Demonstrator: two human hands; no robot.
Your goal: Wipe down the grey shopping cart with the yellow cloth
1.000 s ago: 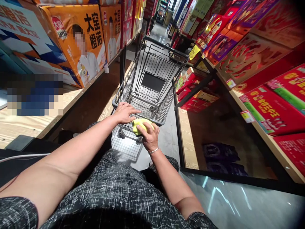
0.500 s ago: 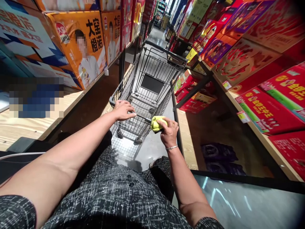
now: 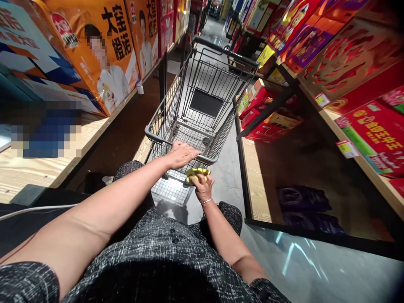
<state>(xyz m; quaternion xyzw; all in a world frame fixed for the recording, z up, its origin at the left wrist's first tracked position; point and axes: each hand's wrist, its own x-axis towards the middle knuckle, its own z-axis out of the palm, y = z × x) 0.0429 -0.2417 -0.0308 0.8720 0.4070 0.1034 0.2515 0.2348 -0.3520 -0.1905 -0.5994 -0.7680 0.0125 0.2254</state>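
A black wire shopping cart (image 3: 206,103) stands in front of me, with a grey bar (image 3: 164,137) along its near top edge. My left hand (image 3: 183,155) is closed over that bar right of its middle, palm down. Just below and to the right, my right hand (image 3: 203,187) grips a crumpled yellow cloth (image 3: 198,172), with its fingers bent into the fabric. The cloth is below the bar, near the cart's near side. Through the wire mesh, the floor shows.
Orange drink cartons (image 3: 91,54) stand on a wooden shelf (image 3: 94,130) at left. Red gift boxes (image 3: 375,134) fill the right shelving, with purple packages (image 3: 303,200) lower down. A dark shelf post (image 3: 271,109) slants close to the cart's right side. The aisle floor (image 3: 225,168) runs ahead.
My left hand has slid right along the bar. My right hand has come off the bar's right end and moved down and left with the yellow cloth. The view has shifted slightly.
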